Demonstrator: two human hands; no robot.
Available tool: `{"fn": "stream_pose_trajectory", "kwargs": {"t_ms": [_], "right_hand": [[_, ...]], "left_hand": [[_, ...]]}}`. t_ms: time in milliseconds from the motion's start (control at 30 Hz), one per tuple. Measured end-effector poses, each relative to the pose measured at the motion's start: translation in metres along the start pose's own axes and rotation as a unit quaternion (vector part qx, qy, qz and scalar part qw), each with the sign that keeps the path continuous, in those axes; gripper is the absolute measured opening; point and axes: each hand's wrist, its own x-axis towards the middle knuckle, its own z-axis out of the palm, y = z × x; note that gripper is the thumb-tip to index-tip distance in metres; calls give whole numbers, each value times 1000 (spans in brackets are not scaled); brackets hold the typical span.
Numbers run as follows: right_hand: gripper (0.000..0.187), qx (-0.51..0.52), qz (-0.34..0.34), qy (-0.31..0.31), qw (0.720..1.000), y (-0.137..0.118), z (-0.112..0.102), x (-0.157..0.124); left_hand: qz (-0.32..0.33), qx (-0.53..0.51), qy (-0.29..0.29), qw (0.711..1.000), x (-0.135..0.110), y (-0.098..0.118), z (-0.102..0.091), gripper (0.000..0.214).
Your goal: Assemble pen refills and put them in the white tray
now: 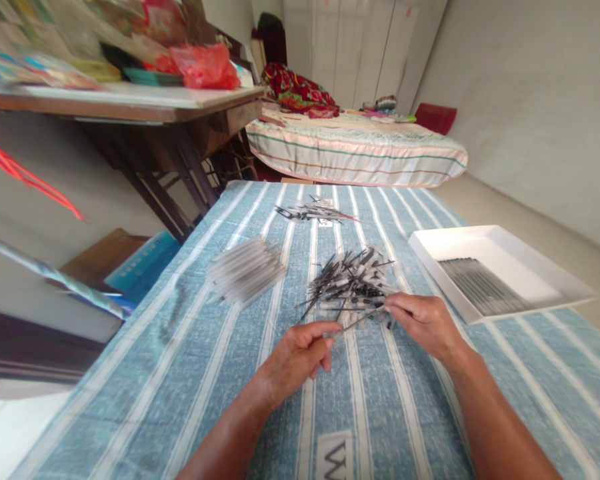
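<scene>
Between my two hands runs a thin dark stick that looks like a pen refill. My left hand pinches its near left end between thumb and finger. The fingertips of my right hand close on its far right end; any small part inside them is hidden. Just beyond, partly under the stick, lies a loose pile of small black, white and clear pen parts. To the left, a blurred stack of pale, clear tubes lies side by side.
A white shallow box on the right holds a row of dark sticks. Farther back lies a small heap of thin black and clear sticks, one reddish. A striped blue cloth covers the table. A cluttered desk stands left, a bed behind.
</scene>
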Motion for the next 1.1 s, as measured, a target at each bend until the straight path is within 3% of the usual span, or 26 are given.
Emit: {"fn": "stream_pose_trajectory", "kwargs": {"t_ms": [200, 533, 867, 933, 1000, 1100], "right_hand": [[24, -15, -6, -17, 1000, 2, 2, 1], [24, -65, -19, 12, 998, -1, 3, 0], [21, 11, -155, 18, 988, -44, 16, 3], [20, 48, -137, 46, 988, -47, 14, 3], [21, 63, -70, 80, 992, -42, 10, 3], [18, 16, 23, 44, 999, -27, 9, 3]], "left_hand": [[-8, 10, -27, 1000, -2, 1, -2, 38], [-35, -23, -52, 998, -4, 4, -2, 41], [-7, -63, -43, 997, -2, 2, 0, 40], [15, -110, -38, 993, -3, 4, -1, 42], [44, -159, -23, 986, -5, 5, -3, 41], [72, -211, -3, 975, -7, 7, -4, 39]]}}
